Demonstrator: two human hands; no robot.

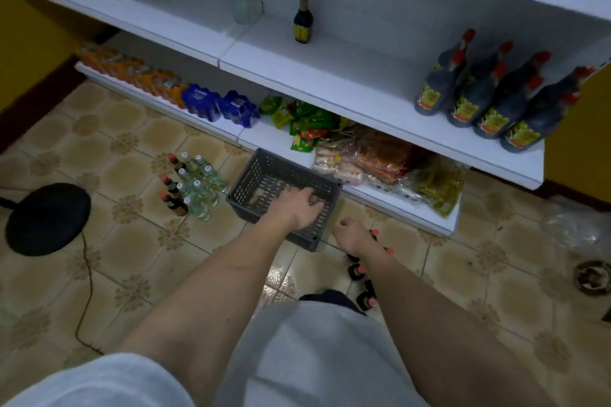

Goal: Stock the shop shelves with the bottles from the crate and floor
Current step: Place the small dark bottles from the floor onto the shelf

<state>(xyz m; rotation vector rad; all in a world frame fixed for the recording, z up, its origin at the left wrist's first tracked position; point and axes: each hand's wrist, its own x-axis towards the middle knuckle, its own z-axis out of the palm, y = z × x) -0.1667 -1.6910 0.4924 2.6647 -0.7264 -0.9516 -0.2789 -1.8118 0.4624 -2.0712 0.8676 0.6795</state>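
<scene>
A grey slatted crate [264, 172] sits on the tiled floor against the bottom shelf. My left hand [299, 210] reaches down into it, and its fingers curl round a small dark bottle top [314, 198]. Just right of the crate, my right hand [352, 236] hangs curled over a row of dark orange-capped bottles [357, 271] standing on the floor. Its fingers are hidden beneath it. To the left of the crate stands a cluster of clear and brown bottles [193, 187]. On the middle shelf [330, 82] are one dark sauce bottle [303, 15] and several big dark bottles [489, 92].
The bottom shelf holds orange packs [132, 71], blue packs [220, 106] and snack bags [370, 152]. A black round stool [48, 218] with a cable stands at the left. A floor drain [591, 276] and a clear plastic bag [575, 225] lie at the right.
</scene>
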